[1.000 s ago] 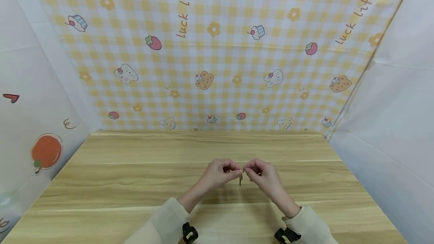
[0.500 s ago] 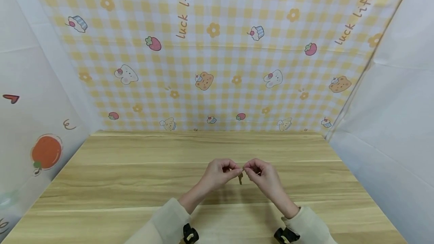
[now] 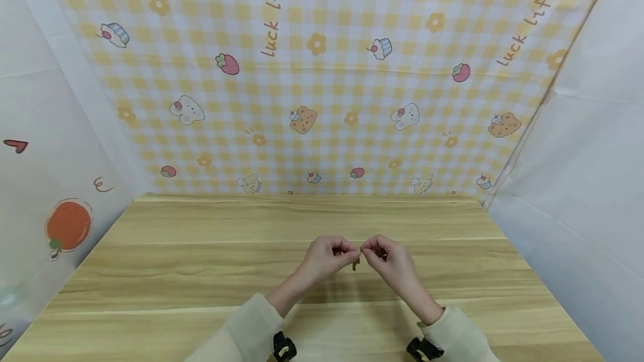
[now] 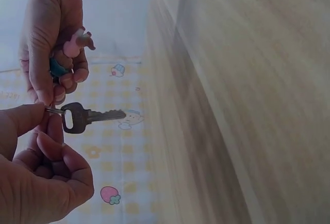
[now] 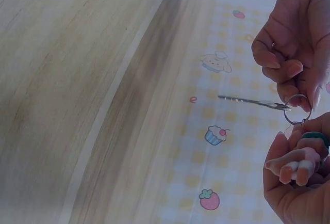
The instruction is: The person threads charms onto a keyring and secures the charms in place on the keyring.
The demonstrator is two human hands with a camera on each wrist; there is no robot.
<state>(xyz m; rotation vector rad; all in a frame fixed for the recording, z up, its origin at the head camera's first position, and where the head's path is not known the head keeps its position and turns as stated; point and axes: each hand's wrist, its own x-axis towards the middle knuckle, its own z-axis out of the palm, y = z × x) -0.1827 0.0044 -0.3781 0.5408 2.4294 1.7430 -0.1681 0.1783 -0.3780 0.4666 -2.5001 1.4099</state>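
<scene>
My two hands meet above the table, fingertips close together. My left hand [image 3: 321, 257] pinches a thin metal key ring [image 5: 285, 116] between thumb and finger. A dark key [image 4: 77, 121] hangs from that ring, its toothed blade pointing down at the table. On the other side of the ring my right hand [image 3: 394, 262] pinches the keychain's end at the ring. A small pink and white animal figurine [image 5: 294, 166] with a teal band [image 5: 315, 136] lies against the right hand's curled fingers. In the head view the key [image 3: 355, 265] shows only as a small brownish piece below the fingertips.
The wood-grain table [image 3: 211, 272] spreads out under both hands. Behind it rises a yellow checked cloth [image 3: 322, 88] with cartoon prints, and white cloth panels [image 3: 583, 144] close off the sides. Black straps [image 3: 284, 347] sit at both sleeves.
Both hands have stayed almost where they were. The hanging key has turned and shifted slightly left, and less of it shows below the fingertips in the head view.
</scene>
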